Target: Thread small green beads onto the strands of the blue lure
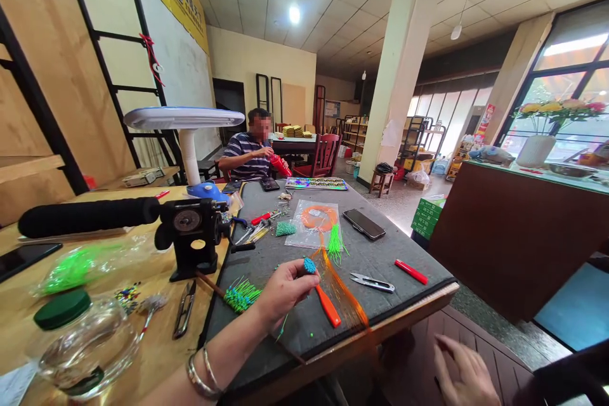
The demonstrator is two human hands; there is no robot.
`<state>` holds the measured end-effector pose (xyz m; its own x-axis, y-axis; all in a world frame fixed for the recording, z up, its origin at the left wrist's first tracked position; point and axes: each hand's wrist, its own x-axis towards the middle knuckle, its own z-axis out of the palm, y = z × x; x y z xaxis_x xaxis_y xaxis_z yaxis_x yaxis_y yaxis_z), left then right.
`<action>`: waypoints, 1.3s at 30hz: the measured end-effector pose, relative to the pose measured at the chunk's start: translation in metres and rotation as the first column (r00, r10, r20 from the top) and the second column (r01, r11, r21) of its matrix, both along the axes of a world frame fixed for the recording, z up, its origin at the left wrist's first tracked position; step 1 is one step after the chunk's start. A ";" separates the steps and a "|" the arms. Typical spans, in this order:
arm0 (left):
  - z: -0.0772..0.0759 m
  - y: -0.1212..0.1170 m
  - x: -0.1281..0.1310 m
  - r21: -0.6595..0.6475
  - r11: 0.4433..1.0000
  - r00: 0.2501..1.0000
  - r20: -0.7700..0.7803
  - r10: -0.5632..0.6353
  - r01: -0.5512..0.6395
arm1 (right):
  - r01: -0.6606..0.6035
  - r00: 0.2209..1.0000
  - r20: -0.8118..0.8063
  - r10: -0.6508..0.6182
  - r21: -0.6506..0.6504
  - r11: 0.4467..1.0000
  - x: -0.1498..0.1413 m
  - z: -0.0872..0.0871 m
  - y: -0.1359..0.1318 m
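The fingers (297, 274) of the left hand (283, 295) close narrowly on a small teal beaded cluster (309, 265), held up at their tips above the grey desk top (295, 339). Fine orange strands (342, 288) fall from it past the fingers towards the desk's wooden front edge, and the raised pinch seems to keep them hanging free. Just below the fingers lies a flat orange plastic handle (328, 307), and left of them a bunch of green-beaded wires (242, 296) sits within easy reach. Farther ahead are a clear plastic bag of coiled orange cord (314, 223) and a pair of steel thread snips (372, 283). Off to the far right, the slightly spread fingers (451, 358) of the right hand (469, 380) hold nothing visible, low beyond the desk's edge, apart from the work.
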<state>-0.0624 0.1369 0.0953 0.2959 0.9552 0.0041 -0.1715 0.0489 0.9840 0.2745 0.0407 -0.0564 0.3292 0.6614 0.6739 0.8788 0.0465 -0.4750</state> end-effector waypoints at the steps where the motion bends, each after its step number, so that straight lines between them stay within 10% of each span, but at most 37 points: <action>1: 0.000 0.001 0.000 -0.007 1.000 1.000 0.005 0.005 -0.004 | -0.072 0.997 0.038 0.070 0.054 0.996 -0.015 0.025 0.009; 4: -0.001 0.002 -0.002 -0.003 1.000 1.000 0.007 0.009 -0.009 | -0.281 0.945 0.192 0.265 0.063 0.958 -0.052 0.083 0.045; 7: -0.003 0.004 -0.005 0.022 1.000 1.000 -0.007 0.013 -0.013 | -0.381 0.850 0.336 0.406 -0.138 0.914 -0.071 0.106 0.081; 11: -0.004 0.007 -0.006 0.035 0.998 0.999 0.001 0.042 -0.042 | -0.336 0.780 0.413 0.469 -0.355 0.872 -0.072 0.103 0.111; 17: -0.005 0.010 -0.003 -0.001 0.998 0.997 0.038 0.060 -0.060 | -0.346 0.931 0.038 0.364 -0.228 0.910 -0.082 0.102 0.112; 21: -0.004 0.009 -0.002 -0.003 1.000 0.999 0.035 0.029 -0.029 | -0.487 0.868 -0.186 0.460 -0.144 0.861 -0.125 0.114 0.089; 27: -0.006 0.009 -0.003 0.041 0.999 0.999 0.041 0.006 -0.008 | -0.653 0.756 -0.176 0.630 -0.151 0.742 -0.174 0.120 0.074; 39: -0.005 0.007 -0.002 0.058 0.998 1.000 0.013 -0.017 0.017 | -0.711 0.702 -0.250 0.667 -0.195 0.675 -0.179 0.111 0.081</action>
